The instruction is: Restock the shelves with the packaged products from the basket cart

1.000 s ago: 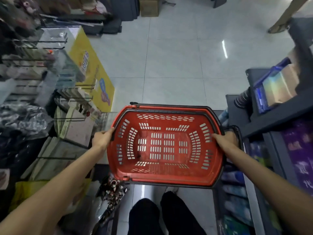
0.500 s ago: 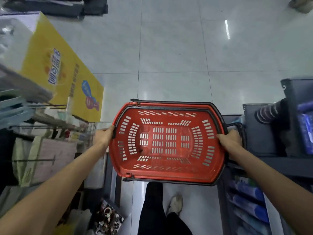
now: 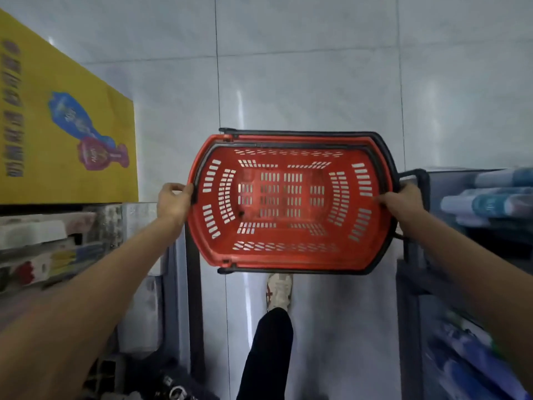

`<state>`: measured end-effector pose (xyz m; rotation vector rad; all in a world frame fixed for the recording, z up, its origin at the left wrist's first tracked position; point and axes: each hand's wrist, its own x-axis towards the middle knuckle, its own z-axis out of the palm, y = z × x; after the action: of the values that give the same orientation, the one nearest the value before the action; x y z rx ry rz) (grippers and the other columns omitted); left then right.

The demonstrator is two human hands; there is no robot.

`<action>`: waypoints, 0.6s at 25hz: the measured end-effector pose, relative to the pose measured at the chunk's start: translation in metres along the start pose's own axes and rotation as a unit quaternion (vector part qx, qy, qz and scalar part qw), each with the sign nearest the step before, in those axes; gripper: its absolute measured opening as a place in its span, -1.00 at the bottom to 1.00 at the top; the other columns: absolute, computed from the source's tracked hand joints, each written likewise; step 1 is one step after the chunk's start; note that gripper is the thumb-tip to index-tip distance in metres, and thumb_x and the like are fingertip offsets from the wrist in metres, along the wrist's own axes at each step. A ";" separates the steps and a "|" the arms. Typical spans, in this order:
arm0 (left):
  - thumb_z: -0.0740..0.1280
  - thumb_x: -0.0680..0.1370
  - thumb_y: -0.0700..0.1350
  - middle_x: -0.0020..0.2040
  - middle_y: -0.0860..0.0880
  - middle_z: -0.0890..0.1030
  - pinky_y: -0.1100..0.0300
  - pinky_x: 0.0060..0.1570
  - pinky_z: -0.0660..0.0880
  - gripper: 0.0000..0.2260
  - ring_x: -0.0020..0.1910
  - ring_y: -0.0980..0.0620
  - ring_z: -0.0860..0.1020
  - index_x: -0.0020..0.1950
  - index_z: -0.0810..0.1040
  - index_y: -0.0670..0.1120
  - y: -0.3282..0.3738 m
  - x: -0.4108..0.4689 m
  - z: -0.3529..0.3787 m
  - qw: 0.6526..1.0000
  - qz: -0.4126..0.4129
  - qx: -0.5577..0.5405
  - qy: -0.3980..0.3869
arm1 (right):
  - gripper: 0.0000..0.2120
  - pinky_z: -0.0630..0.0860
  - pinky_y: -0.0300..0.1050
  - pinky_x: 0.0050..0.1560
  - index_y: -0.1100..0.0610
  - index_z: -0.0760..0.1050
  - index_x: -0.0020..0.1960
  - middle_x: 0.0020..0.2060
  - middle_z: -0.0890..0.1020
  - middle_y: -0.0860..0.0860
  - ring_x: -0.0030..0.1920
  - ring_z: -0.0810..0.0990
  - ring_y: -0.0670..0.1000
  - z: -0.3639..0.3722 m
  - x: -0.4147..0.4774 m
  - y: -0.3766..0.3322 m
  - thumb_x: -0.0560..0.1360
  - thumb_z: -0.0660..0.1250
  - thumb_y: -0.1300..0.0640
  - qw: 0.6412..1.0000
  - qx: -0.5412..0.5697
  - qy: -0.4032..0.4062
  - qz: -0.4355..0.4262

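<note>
The tiled floor (image 3: 302, 82) fills the aisle beneath the red basket (image 3: 291, 256), our landmark throughout. To the basket's left stand a yellow carton (image 3: 66, 125) and, nearer us, the left-side shelf (image 3: 57, 241) of boxed goods. To its right, the right-side shelf (image 3: 490, 235) carries blue packaged products (image 3: 490, 200). The basket is held level above the floor, between the two shelves. We see no packages inside it, so we judge that it is being carried empty, either away or for refilling. The left hand (image 3: 174, 202) grips the basket's left rim with its fingers curled over the edge, and the right hand (image 3: 403, 202) grips the right rim likewise, beside the black pull handle (image 3: 418, 176). To carry well, we should keep both grips level, hold the basket centred so that its handle does not snag the right-side shelf, and watch the floor ahead. A shoe (image 3: 279, 291) shows just behind the basket's near edge. Compared with half a second earlier, our view has tipped further downward, the carton looms larger to the basket's left, and a stride has advanced. Both grips are unchanged.
</note>
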<state>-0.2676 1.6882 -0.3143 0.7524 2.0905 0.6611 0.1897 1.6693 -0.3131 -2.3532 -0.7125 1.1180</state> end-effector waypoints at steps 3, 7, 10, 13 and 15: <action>0.40 0.64 0.03 0.07 -0.17 0.67 -0.02 -0.06 0.66 -0.66 -0.15 -0.09 0.66 0.32 0.47 -0.13 0.004 0.000 -0.009 1.000 -0.002 0.019 -0.008 | -0.38 0.68 0.23 0.06 0.23 0.57 0.20 0.02 0.70 0.17 -0.02 0.70 0.21 0.010 0.031 -0.001 0.13 0.47 0.24 0.999 -0.015 -0.028 -0.024; 0.42 0.62 0.01 0.17 -0.17 0.68 -0.15 0.19 0.63 -0.57 0.01 -0.15 0.70 0.43 0.47 -0.13 -0.004 -0.003 -0.013 0.999 -0.019 -0.018 -0.041 | -0.46 0.61 0.06 0.08 0.26 0.44 0.32 0.14 0.63 0.14 0.09 0.63 0.17 0.009 -0.004 -0.040 0.38 0.46 0.42 0.997 -0.020 -0.070 -0.025; 0.41 0.64 -0.05 0.22 -0.15 0.68 -0.16 0.18 0.64 -0.58 0.04 -0.14 0.71 0.47 0.48 -0.12 0.000 -0.006 -0.013 0.997 0.003 -0.058 -0.056 | -0.46 0.57 0.05 0.11 0.19 0.41 0.36 0.17 0.61 0.13 0.08 0.60 0.13 0.014 -0.002 -0.047 0.44 0.47 0.41 0.996 -0.007 -0.087 -0.034; 0.40 0.64 -0.08 0.20 -0.12 0.68 -0.12 0.11 0.66 -0.59 -0.03 -0.10 0.72 0.47 0.47 -0.10 0.002 -0.012 -0.011 0.995 0.019 -0.028 -0.094 | -0.41 0.58 0.04 0.14 0.24 0.41 0.41 0.21 0.61 0.12 0.09 0.61 0.14 0.025 -0.009 -0.045 0.43 0.50 0.35 0.994 -0.021 -0.101 -0.029; 0.41 0.64 -0.06 0.21 -0.09 0.68 -0.11 0.07 0.68 -0.56 -0.06 -0.07 0.73 0.50 0.44 -0.08 0.002 -0.019 -0.001 0.990 0.044 0.013 -0.133 | -0.29 0.59 0.02 0.14 0.24 0.37 0.50 0.23 0.61 0.17 0.11 0.61 0.15 0.037 -0.016 -0.034 0.40 0.53 0.33 0.993 -0.040 -0.104 -0.031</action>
<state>-0.2584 1.6763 -0.3029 0.9011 1.8340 0.5503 0.1423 1.6915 -0.3056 -2.2838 -0.9125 1.3433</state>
